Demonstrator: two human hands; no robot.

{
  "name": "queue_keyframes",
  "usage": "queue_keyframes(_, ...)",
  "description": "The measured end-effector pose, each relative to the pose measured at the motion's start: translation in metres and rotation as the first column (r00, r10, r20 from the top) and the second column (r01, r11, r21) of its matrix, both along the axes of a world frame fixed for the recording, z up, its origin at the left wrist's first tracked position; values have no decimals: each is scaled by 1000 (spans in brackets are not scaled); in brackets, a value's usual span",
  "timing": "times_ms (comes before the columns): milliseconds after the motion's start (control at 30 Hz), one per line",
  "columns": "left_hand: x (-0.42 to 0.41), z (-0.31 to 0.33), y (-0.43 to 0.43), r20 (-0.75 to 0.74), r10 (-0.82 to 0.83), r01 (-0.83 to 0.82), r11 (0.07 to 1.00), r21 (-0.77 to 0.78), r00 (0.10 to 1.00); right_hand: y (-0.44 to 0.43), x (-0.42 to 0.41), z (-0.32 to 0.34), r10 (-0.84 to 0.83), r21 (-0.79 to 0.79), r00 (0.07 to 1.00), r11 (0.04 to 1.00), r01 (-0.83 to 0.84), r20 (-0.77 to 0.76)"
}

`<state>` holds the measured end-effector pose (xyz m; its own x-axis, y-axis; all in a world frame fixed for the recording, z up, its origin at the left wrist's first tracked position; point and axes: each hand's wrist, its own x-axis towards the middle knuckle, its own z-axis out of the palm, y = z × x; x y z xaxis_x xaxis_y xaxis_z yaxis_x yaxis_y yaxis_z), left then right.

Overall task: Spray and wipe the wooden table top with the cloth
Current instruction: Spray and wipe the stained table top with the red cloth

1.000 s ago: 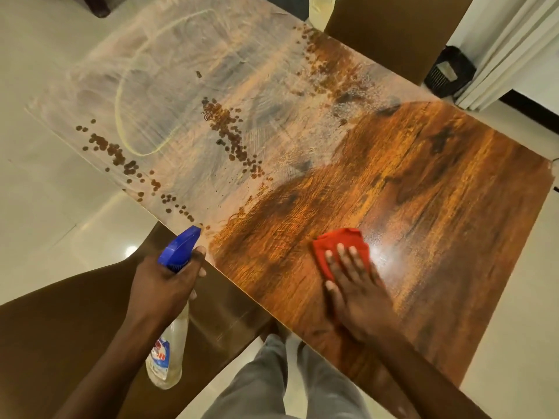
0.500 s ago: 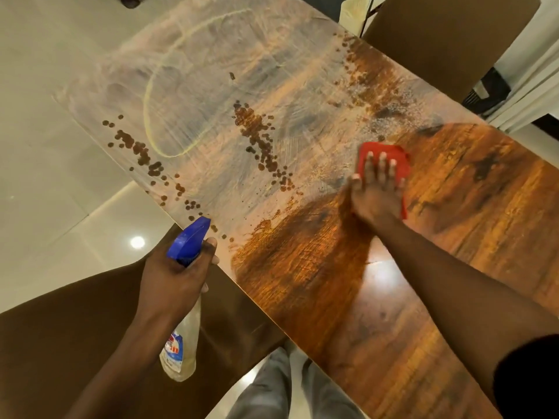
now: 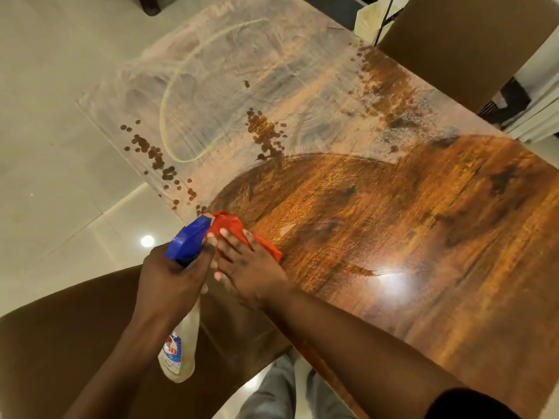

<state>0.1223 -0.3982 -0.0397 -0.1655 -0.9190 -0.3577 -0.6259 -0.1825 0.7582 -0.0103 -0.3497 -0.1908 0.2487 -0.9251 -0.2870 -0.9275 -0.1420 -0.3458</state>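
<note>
The wooden table top (image 3: 408, 213) runs from upper left to lower right. Its far left half is dusty white with dark droplet trails and a pale ring; the near right part is wiped and glossy. My right hand (image 3: 245, 264) presses flat on the red cloth (image 3: 233, 228) at the table's near left edge. My left hand (image 3: 172, 276) grips a spray bottle (image 3: 181, 346) with a blue trigger head (image 3: 189, 240), held just off the table edge beside the cloth.
A brown chair back (image 3: 60, 343) stands under my left arm at the near edge. Another brown chair (image 3: 459, 34) is at the far side. Pale floor tiles (image 3: 60, 146) lie to the left. My grey trouser legs (image 3: 287, 388) show below.
My right hand swept the red cloth from the middle of the table back to the near left edge, widening the wiped area. The spray bottle stayed in my left hand.
</note>
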Motion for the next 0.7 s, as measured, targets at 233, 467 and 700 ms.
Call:
queue_keyframes(233,-3,-3,8,-38,-32,32,999,-12,999,124,-55,8,-195,-6,981,981,195,-22)
queue_keyframes(467,-12,-1,21,-37,-83,84,996,35,996,169,-179,10,-700,10,708,710,704,-92)
queue_keyframes(700,-24,6,28,-47,-103,105,994,25,994,47,-170,6,-824,51,554,552,832,-120)
